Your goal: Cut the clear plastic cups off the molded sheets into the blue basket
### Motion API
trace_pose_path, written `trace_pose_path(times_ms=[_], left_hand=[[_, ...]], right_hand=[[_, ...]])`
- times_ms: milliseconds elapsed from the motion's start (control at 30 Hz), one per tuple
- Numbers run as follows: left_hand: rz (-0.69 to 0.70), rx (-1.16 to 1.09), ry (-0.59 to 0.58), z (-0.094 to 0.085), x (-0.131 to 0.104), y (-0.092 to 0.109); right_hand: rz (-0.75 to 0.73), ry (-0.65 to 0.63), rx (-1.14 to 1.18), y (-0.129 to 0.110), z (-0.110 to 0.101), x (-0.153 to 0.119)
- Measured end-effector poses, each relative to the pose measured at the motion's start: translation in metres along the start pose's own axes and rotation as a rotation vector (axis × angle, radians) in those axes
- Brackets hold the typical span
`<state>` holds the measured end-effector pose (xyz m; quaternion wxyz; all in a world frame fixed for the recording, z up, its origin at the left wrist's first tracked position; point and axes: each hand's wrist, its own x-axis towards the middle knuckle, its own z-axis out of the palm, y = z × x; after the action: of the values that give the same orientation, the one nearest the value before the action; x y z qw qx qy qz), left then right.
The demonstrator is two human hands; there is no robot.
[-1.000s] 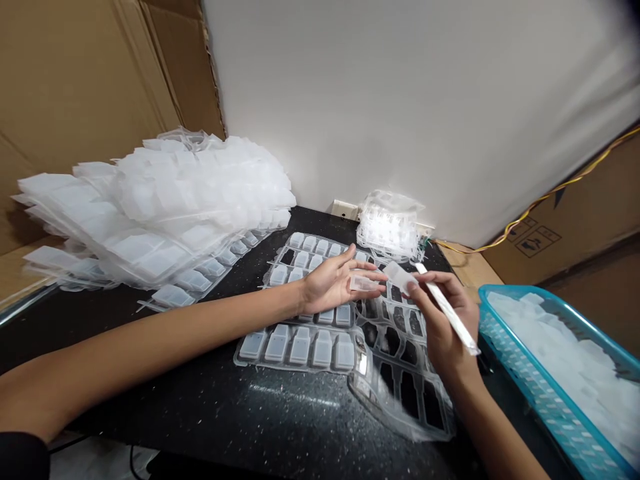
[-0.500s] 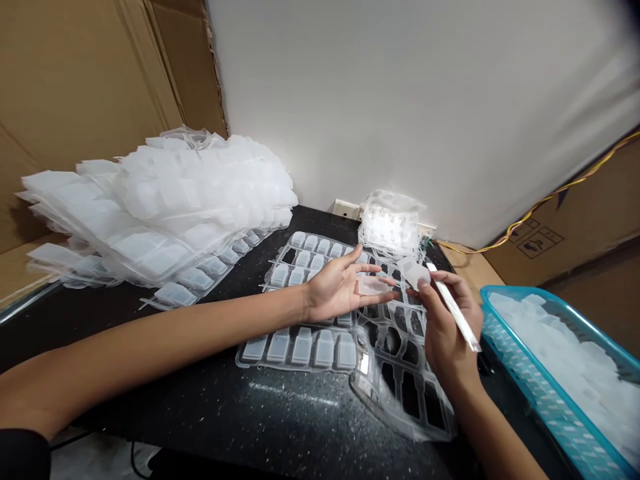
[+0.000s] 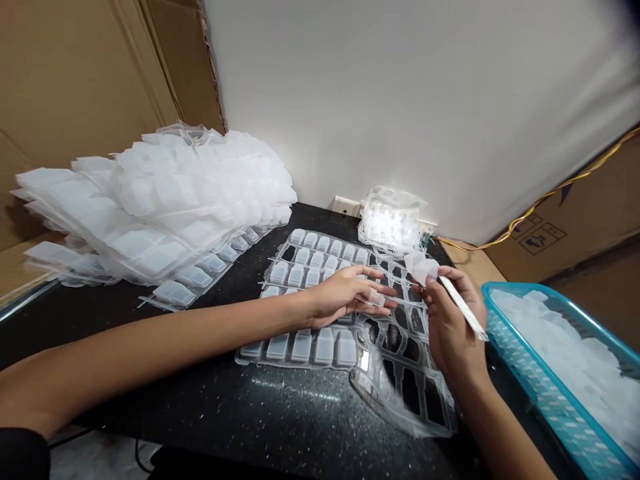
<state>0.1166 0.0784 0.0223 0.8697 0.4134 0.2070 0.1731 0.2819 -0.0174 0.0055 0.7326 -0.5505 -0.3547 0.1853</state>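
A clear plastic piece [image 3: 375, 298] rests against the loosely spread fingers of my left hand [image 3: 345, 293], above a translucent moulded sheet [image 3: 301, 348] with rows of raised pieces. Farther right, my right hand [image 3: 456, 320] is closed around a slim white tool [image 3: 463, 308] and also pinches a few whitish plastic pieces [image 3: 423, 268] by the fingertips. Below and between the hands lies a clear frame sheet [image 3: 424, 393] with open cut-outs, joined to or overlapping the moulded sheet.
A tall heap of translucent sheets [image 3: 190, 187] stands at the left. Brightly lit frames [image 3: 390, 223] are piled near a wall socket [image 3: 346, 207]. The blue basket [image 3: 530, 363] at the right holds many loose whitish pieces. Cardboard and a yellow cable [image 3: 525, 217] border the black table [image 3: 300, 420].
My left hand has turned and its fingers have curled slightly, with the clear piece now lower against them. My right hand has shifted slightly right with the tool and pieces.
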Motion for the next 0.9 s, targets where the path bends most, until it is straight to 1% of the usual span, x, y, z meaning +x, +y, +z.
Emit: trace_pose_path(times_ms=[133, 267, 433, 567, 767, 900], left_hand=[[0.014, 0.124, -0.022, -0.003, 0.001, -0.004], [0.046, 0.226, -0.042, -0.008, 0.004, -0.006], [0.039, 0.282, -0.054, -0.012, 0.008, -0.01], [0.022, 0.3, -0.088, -0.009, 0.006, -0.009], [-0.009, 0.253, -0.09, -0.006, 0.004, -0.006], [-0.033, 0.304, -0.064, -0.006, 0.003, -0.005]], right_hand=[[0.018, -0.049, -0.059, 0.001, -0.002, -0.002], [0.032, -0.054, -0.084, 0.001, -0.003, -0.002], [0.04, -0.078, -0.091, 0.002, -0.004, -0.002], [0.046, -0.083, -0.086, 0.003, -0.004, -0.001], [0.083, -0.09, -0.055, 0.0, -0.003, -0.003], [0.103, -0.104, -0.01, -0.001, -0.001, -0.004]])
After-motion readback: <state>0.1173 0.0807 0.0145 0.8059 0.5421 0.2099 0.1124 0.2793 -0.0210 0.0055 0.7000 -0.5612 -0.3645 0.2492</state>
